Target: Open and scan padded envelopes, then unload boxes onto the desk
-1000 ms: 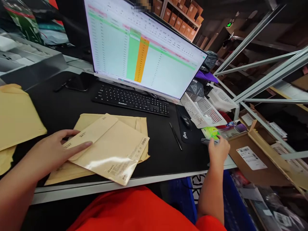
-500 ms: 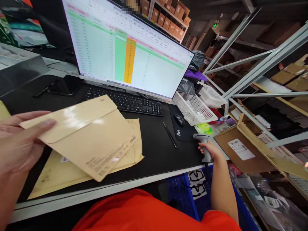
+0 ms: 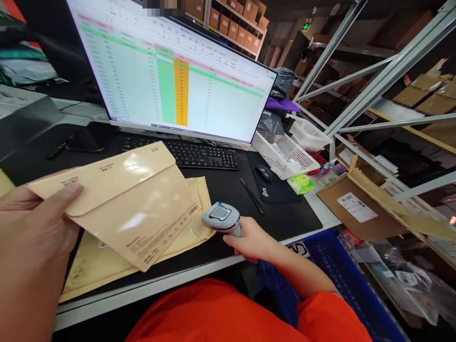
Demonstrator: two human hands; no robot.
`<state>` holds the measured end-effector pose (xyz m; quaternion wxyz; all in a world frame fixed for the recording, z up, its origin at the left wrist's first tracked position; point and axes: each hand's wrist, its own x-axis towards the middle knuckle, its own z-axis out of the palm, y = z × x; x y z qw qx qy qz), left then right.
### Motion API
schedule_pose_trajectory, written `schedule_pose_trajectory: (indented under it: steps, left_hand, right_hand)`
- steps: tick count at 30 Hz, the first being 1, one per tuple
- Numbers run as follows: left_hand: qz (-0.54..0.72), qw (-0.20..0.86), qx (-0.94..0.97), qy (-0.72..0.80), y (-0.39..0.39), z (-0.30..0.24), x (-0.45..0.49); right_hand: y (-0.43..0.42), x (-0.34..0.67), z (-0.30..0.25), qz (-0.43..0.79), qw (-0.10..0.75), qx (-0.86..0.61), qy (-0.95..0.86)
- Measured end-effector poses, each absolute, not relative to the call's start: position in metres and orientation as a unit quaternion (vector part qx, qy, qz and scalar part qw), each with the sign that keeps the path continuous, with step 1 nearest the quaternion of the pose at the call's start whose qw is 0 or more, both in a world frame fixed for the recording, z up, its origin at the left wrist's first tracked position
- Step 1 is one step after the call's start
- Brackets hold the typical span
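Note:
Between the thumb and fingers of my left hand (image 3: 46, 223) is the upper left corner of a cream flat packet (image 3: 142, 199), tilted, with a flap and small printed text and barcodes along its lower right edge. Under it a larger yellow envelope (image 3: 89, 270) lies on the black desk mat (image 3: 292, 218). My right hand (image 3: 252, 237) is wrapped round the handle of a grey barcode scanner (image 3: 221, 217). The scanner's head points left towards the packet's printed edge, a little apart from it.
A monitor (image 3: 135, 90) showing a spreadsheet stands behind a black keyboard (image 3: 199, 154). To the right are a black pen-like tool (image 3: 251, 195), a mouse (image 3: 264, 173), white baskets (image 3: 285, 154) and an opened cardboard box (image 3: 356, 204). Below the desk edge sits a blue crate (image 3: 331, 266).
My right hand has brought the scanner left from beside the mouse pad to near the packet. My left hand still holds the packet, tilted slightly differently. The view has shifted a little.

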<state>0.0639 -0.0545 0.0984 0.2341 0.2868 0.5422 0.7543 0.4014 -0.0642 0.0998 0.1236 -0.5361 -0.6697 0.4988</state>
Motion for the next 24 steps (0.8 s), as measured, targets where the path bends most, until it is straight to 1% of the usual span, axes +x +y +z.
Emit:
schedule_pose_trajectory:
  steps: [3,9,15,24]
  left_hand:
    - [0.784,0.258,0.219,0.521,-0.054,0.101,0.061]
    - [0.800,0.299,0.277,0.440,-0.051,0.092,0.045]
    - [0.808,0.288,0.271,0.438,-0.051,0.091,0.045]
    - [0.776,0.303,0.266,0.484,-0.057,0.093,0.045]
  right_hand:
    - [-0.060,0.400,0.095,0.494,0.117,-0.549,-0.664]
    - [-0.054,0.395,0.082,0.493,0.140,-0.550,-0.659]
    - [-0.053,0.397,0.084,0.493,0.107,-0.557,-0.659]
    - [-0.055,0.396,0.086,0.538,0.150,-0.508,-0.656]
